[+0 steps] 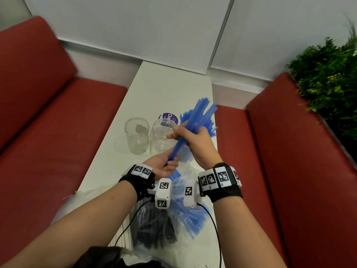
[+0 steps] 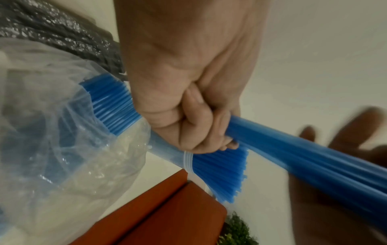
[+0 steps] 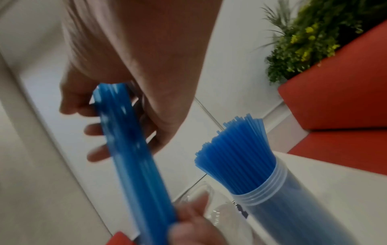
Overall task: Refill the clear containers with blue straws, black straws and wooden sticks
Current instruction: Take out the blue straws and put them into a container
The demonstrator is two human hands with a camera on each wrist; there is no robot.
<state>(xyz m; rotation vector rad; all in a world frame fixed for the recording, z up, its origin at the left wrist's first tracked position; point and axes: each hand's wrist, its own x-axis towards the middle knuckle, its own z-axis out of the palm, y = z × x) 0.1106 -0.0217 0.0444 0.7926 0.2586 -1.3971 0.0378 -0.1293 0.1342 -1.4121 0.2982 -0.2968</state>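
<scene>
A bundle of blue straws [image 1: 201,115] is held slanting up over the white table [image 1: 164,88]. My left hand [image 1: 170,165] grips its lower end in a fist. My right hand [image 1: 183,134] wraps loosely round its middle, with the fingers curled behind the straws. Just behind my right hand stands a clear container [image 3: 272,207] packed with blue straws [image 3: 236,154], mostly hidden in the head view. Two clear jars [image 1: 137,138] [image 1: 162,140] stand side by side to its left with no straws in them.
Under my wrists lie clear plastic bags, one with blue straws [image 1: 191,213] and one with black straws [image 1: 154,229]. A purple round label [image 1: 170,118] lies behind the jars. Red benches [image 1: 58,142] flank the narrow table, and a green plant [image 1: 328,74] stands at the right.
</scene>
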